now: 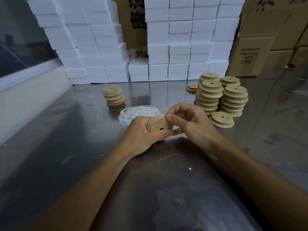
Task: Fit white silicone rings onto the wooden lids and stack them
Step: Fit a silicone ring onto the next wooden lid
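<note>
My left hand (pixel 141 134) grips a round wooden lid (pixel 160 125) with a small centre hole, held tilted above the steel table. A white silicone ring (pixel 158 117) runs around the lid's rim. My right hand (pixel 188 121) pinches that ring at the lid's top edge with thumb and fingers. Behind my hands lies a loose heap of white rings (pixel 138 112). A short stack of lids with rings fitted (pixel 113 95) stands at the back left. Several taller stacks of bare wooden lids (pixel 221 95) stand on the right, with a pair of lids (pixel 222 119) lying closest to my right hand.
A wall of white foam boxes (pixel 166 47) lines the back of the steel table (pixel 83 147). Brown cardboard cartons (pixel 260 47) stand at the back right. Some glass jars (pixel 133 55) show in a gap between the boxes.
</note>
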`<state>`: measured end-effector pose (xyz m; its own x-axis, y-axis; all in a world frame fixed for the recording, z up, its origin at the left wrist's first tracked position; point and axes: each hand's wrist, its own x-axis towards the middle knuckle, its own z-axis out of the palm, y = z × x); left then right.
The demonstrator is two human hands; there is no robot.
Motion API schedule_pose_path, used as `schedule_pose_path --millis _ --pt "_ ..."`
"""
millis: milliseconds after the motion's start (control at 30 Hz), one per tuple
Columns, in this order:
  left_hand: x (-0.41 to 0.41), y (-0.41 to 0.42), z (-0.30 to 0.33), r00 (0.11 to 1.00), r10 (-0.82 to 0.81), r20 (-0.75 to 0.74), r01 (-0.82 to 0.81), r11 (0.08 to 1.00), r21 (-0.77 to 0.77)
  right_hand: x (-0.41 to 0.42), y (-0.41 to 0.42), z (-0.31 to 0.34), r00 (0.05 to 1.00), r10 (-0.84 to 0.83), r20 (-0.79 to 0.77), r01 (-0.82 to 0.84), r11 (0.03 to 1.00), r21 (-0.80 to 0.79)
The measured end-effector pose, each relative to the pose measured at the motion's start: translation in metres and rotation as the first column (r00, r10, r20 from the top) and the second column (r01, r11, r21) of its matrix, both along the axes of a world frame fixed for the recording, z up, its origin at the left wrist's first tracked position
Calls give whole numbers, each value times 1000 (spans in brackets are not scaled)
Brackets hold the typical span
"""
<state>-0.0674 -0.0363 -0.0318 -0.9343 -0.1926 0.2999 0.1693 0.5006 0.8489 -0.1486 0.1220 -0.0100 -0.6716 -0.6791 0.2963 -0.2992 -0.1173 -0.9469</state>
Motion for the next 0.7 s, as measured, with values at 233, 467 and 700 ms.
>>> schedule_pose_path --millis 233,467,700 --pt "1 0 -1 1000 5 3 -5 1000 -25 0 2 0 998 -34 -61 32 999 -43" --pt "1 -1 -2 1000 3 -1 -3 1000 -16 -3 0 -1 992 -24 -128 29 999 33" --pt "0 0 -1 1000 15 10 -14 999 -29 -3 0 1 987 -36 -158 48 997 68"
